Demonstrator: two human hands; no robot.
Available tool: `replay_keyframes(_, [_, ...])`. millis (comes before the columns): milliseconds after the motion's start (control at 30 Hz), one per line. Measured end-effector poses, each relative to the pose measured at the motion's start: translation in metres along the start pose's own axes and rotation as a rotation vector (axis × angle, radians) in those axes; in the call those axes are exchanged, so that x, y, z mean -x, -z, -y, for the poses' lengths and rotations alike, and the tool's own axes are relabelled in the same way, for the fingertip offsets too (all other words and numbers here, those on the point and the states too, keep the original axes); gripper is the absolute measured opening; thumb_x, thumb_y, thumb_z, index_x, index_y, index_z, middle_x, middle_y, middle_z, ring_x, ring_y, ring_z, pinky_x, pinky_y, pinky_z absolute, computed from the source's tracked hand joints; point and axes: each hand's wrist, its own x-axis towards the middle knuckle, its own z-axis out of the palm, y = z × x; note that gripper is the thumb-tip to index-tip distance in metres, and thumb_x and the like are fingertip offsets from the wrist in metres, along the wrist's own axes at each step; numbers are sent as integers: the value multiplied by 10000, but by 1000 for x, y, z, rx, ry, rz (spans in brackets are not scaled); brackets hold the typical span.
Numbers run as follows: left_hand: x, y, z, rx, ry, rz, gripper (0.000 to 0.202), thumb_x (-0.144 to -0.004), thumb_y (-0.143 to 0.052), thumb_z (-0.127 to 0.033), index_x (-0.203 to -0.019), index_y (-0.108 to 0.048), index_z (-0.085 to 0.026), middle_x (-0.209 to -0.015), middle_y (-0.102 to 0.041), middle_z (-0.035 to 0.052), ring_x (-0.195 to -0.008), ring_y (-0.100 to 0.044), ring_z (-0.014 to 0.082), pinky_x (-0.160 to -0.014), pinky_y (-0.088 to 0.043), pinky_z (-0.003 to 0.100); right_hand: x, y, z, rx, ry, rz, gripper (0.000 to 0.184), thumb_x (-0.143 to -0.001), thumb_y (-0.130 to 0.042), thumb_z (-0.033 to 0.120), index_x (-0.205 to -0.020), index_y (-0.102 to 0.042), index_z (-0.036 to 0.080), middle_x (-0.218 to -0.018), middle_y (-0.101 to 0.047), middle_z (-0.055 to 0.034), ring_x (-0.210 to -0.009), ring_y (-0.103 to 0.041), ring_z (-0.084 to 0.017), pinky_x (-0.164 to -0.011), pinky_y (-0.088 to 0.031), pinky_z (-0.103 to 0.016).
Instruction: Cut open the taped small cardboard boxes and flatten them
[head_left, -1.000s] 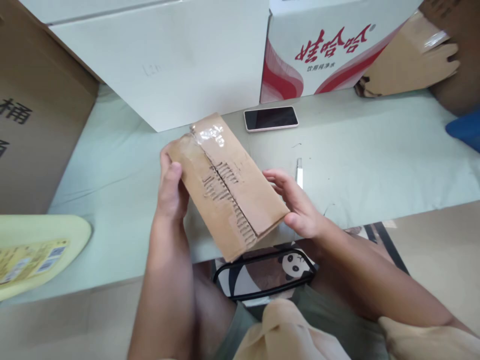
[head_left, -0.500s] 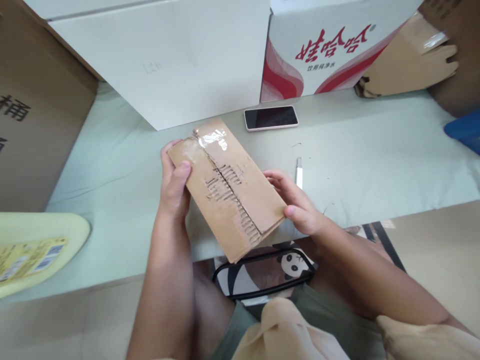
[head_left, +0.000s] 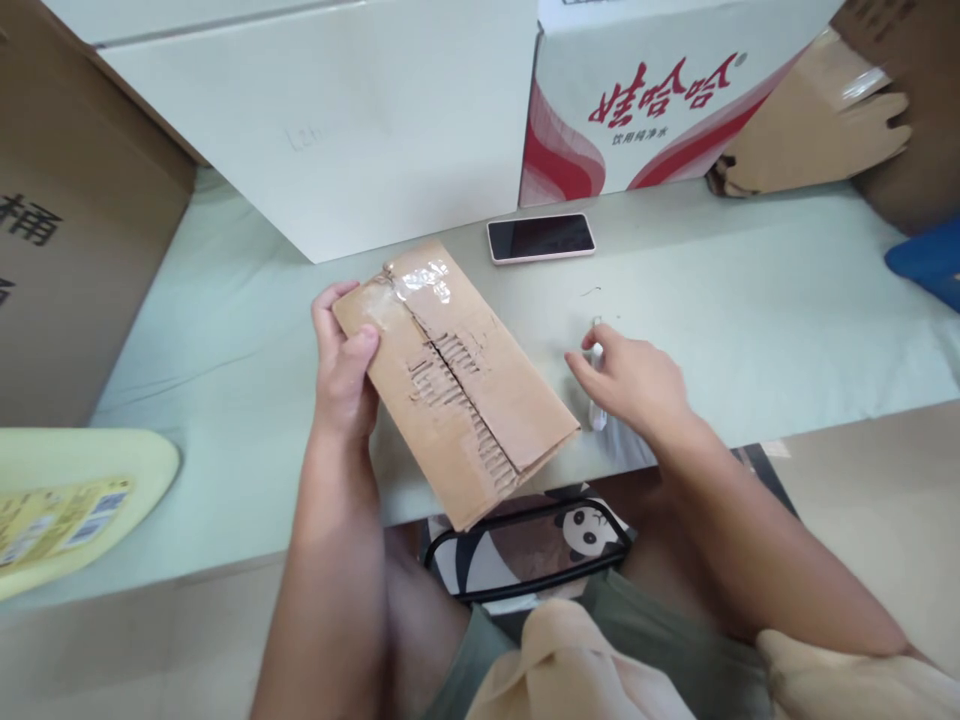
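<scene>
My left hand (head_left: 345,365) is closed on the upper left edge of a brown cardboard box (head_left: 457,385), its thumb lying on the top face. The box is tilted above the table. Clear tape shines near its far end, and torn, ribbed cardboard runs along the middle seam. My right hand (head_left: 634,380) is off the box, thumb and forefinger apart, over a slim white utility knife (head_left: 598,412) lying on the table. The hand partly covers the knife; whether the fingers touch it I cannot tell.
A phone (head_left: 541,238) lies at the foot of a white carton (head_left: 337,130) and a red-and-white carton (head_left: 637,110). Large brown cartons (head_left: 82,220) stand at left. A yellow-green container (head_left: 90,500) is at left, a blue object (head_left: 926,265) at right.
My right hand has let go of the box's near right corner and moved right, over the white knife. My left hand still holds the box, which has shifted only slightly.
</scene>
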Motion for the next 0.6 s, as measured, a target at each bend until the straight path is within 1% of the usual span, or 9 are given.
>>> replay_keyframes(33, [0, -1, 0, 1, 2, 0, 730, -597, -942, -561, -1139, -565, -249, -1012, -604, 40, -813, -576, 187, -673, -472, 304, -2, 3, -2, 86, -40, 44, 459, -958, -489, 539, -1222, -676, 214, -947, -762, -158, -856, -707, -354, -730, -507, -444])
replay_keyframes(100, [1, -2, -1, -5, 2, 3, 728, -598, -938, -570, -1135, -564, -252, -1019, -599, 41, -823, -576, 189, -686, -475, 310, -3, 5, -6, 172, -40, 109, 489, -956, -498, 514, -1306, -650, 207, -1030, -773, -190, -879, -722, -372, -715, -507, -439])
replay_keyframes(200, [1, -2, -1, -17, 10, 11, 717, -616, -930, -581, -1140, -565, -255, -1037, -603, 43, -848, -585, 193, -705, -486, 312, -4, 1, -7, 110, 23, 114, 453, -919, -518, 381, -1324, -650, 229, -968, -768, -141, -851, -714, -350, -746, -512, -454])
replay_keyframes(267, [1, 0, 1, -23, 23, 17, 721, -621, -927, -594, -1144, -565, -255, -1047, -610, 44, -863, -593, 195, -713, -497, 310, -6, -3, -7, -127, 82, 63, 429, -867, -519, 305, -1262, -675, 243, -833, -728, -75, -808, -696, -306, -787, -523, -460])
replay_keyframes(333, [0, 1, 3, -34, 40, 24, 730, -611, -931, -611, -1141, -570, -263, -1063, -620, 41, -882, -603, 195, -730, -509, 305, -10, -5, -7, -529, 154, -8, 416, -825, -511, 295, -1207, -671, 247, -738, -670, -24, -767, -684, -259, -803, -546, -443])
replay_keyframes(400, [1, 1, 6, -54, 45, 33, 723, -610, -931, -628, -1138, -587, -272, -1084, -628, 39, -905, -609, 195, -758, -522, 302, -13, -3, -6, -930, 218, -52, 423, -825, -501, 340, -1222, -626, 270, -739, -651, -1, -770, -700, -234, -790, -574, -421])
replay_keyframes(433, [1, 0, 8, -68, 41, 46, 711, -624, -924, -637, -1141, -596, -276, -1101, -630, 42, -924, -615, 199, -777, -528, 303, -14, 0, -6, -1068, 237, -67, 432, -838, -500, 376, -1251, -598, 293, -775, -661, 1, -794, -716, -230, -787, -588, -418])
replay_keyframes(500, [4, -4, 12, -91, 22, 89, 676, -667, -892, -663, -1150, -609, -284, -1132, -629, 48, -966, -630, 213, -817, -537, 313, -13, 10, -4, -1191, 269, -91, 455, -875, -513, 452, -1319, -541, 354, -900, -702, -5, -891, -750, -233, -814, -611, -427])
replay_keyframes(600, [9, -13, 18, -107, 7, 152, 638, -715, -852, -688, -1160, -618, -296, -1145, -627, 50, -999, -649, 232, -852, -553, 338, -5, 29, 4, -1204, 342, -117, 489, -935, -471, 548, -1407, -480, 420, -1152, -745, -22, -1071, -759, -253, -887, -624, -476])
